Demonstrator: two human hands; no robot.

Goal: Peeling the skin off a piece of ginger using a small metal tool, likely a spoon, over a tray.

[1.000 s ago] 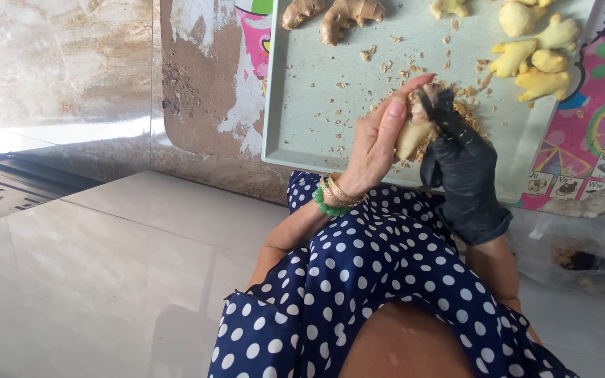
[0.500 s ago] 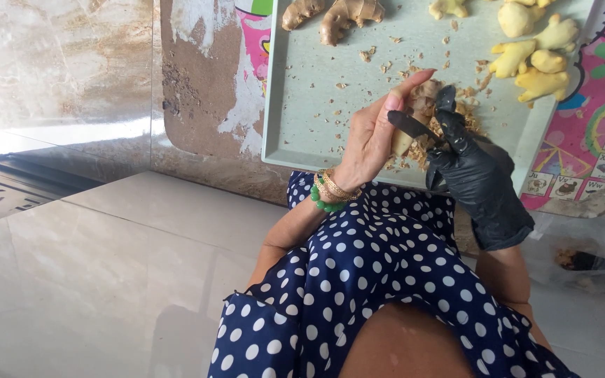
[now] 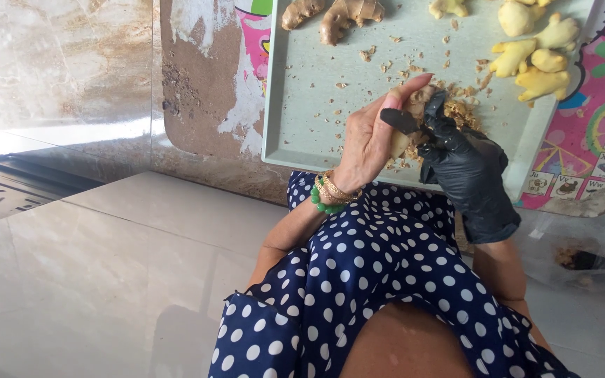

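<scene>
This looks like a home, with someone sitting low on the floor doing kitchen work. Glossy cream floor tiles [image 3: 106, 280] fill the lower left of the frame and reflect window light. A polished marble-patterned wall [image 3: 57, 63] runs along the upper left. A pale green tray [image 3: 302, 105] in the upper middle carries ginger roots [image 3: 337, 14], peeled yellow ginger pieces [image 3: 533, 59] and scattered peel scraps [image 3: 386, 66]. It rests on a worn low tabletop [image 3: 197, 84] covered by a pink children's alphabet print [image 3: 596, 133] at the right edge. A crumpled plastic bag [image 3: 582, 252] lies on the floor at the right.
</scene>
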